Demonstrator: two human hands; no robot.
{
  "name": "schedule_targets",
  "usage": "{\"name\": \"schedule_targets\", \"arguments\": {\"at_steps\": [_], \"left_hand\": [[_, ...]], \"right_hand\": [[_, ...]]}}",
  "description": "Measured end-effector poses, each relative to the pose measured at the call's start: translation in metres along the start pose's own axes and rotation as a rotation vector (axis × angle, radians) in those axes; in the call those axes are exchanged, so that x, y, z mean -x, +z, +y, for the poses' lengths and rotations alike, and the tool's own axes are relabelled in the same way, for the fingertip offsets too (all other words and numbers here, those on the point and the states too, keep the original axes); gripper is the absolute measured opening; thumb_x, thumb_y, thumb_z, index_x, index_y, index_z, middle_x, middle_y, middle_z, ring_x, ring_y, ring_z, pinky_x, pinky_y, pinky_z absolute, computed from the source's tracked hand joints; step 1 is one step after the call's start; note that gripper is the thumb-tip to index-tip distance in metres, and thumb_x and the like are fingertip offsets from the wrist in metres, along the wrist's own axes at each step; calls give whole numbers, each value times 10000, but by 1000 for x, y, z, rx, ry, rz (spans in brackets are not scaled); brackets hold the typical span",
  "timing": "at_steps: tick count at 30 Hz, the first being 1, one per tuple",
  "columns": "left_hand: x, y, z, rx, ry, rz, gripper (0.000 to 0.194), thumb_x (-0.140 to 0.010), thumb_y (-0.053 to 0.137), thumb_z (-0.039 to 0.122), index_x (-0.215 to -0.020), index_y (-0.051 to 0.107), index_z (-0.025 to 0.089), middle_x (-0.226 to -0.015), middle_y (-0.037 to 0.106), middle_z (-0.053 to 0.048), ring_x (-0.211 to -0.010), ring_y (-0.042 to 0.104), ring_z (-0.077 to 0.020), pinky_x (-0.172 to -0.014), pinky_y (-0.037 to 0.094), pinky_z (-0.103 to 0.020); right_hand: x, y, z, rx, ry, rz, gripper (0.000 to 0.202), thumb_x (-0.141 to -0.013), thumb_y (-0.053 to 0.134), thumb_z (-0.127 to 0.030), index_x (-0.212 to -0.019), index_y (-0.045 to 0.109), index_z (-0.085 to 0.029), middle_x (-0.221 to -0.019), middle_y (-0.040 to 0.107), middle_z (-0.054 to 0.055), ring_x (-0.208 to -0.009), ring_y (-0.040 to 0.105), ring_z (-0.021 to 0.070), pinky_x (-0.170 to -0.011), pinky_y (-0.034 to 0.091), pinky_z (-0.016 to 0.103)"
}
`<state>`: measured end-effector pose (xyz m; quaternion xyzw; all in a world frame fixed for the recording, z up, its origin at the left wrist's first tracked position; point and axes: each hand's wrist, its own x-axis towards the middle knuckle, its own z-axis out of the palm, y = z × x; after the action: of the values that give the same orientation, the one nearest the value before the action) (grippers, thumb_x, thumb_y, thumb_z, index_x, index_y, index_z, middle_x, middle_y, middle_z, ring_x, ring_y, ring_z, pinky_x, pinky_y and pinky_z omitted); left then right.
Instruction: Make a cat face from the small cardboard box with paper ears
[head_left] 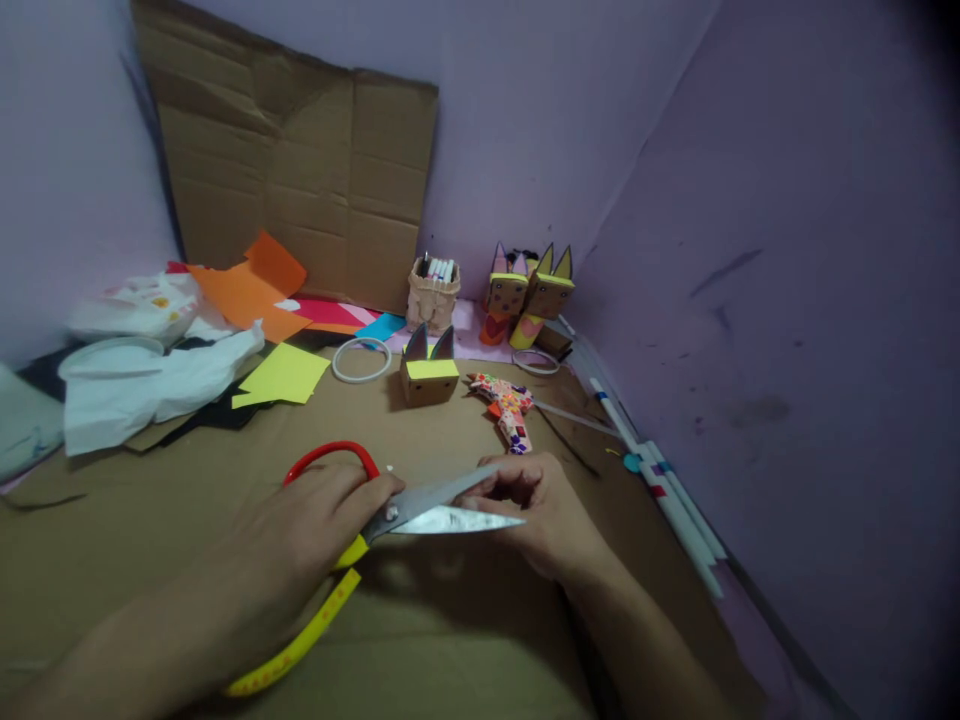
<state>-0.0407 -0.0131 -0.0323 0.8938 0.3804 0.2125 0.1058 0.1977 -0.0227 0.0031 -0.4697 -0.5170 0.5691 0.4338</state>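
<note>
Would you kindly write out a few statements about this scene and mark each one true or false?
1. The left hand holds metal scissors with red and yellow handles. True.
2. The scissor blades are fully closed. False: they stand apart in a V.
3. The flower-patterned glue gun lies on the flat brown cardboard. True.
4. The bright yellow paper sheet lies right of the glue gun. False: it lies left of it.
5. The right hand has its fingers near the blade tips. True.
6. The beige textured pen holder stands right of the box-headed figures with pointed ears. False: it stands left of them.
</note>
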Motion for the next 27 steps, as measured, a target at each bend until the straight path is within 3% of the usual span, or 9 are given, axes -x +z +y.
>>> {"name": "schedule_targets", "arguments": {"at_steps": [3, 7, 16, 22, 27], "left_hand": [[5, -1, 1, -107, 76, -38, 565, -750, 413, 82, -1279, 499, 259, -1034, 615, -80, -933, 597, -249, -751, 477, -323], [9, 0, -6, -149, 136, -5, 626, -748, 405, 50, -1347, 430, 231, -1045, 633, -88, -908, 623, -239, -720, 475, -305], [8, -7, -13, -89, 154, 93, 522, -828, 389, 89, -1317, 494, 237, -1024, 670, -57, -883, 649, -198, -735, 495, -263], [5, -23, -18, -106, 200, -4, 478, -882, 396, 75, -1297, 526, 274, -1016, 682, -35, -912, 659, -174, -756, 507, -232], [12, -24, -21, -125, 227, 12, 523, -893, 395, 54, -1362, 448, 278, -1015, 667, -44, -889, 658, -160, -727, 499, -226]], "right_hand": [[-1, -1, 3, 9, -11, -4, 93, -570, 739, -217, -523, 676, -166, -483, 566, -23, -465, 462, 85, -454, 375, 205], [-2, -5, 4, 29, -38, 12, 81, -566, 753, -217, -546, 696, -164, -518, 603, -4, -497, 491, 102, -457, 377, 208], [-1, -13, -3, 100, -29, 21, 72, -529, 772, -207, -535, 712, -167, -524, 608, -11, -516, 463, 98, -479, 347, 214], [-1, -15, -2, 68, 21, 75, 60, -506, 743, -188, -559, 727, -165, -499, 604, -17, -482, 459, 87, -447, 323, 201], [-2, -19, -3, 30, 19, 70, 105, -484, 809, -202, -542, 730, -165, -487, 604, -18, -473, 463, 78, -443, 319, 197]]}}
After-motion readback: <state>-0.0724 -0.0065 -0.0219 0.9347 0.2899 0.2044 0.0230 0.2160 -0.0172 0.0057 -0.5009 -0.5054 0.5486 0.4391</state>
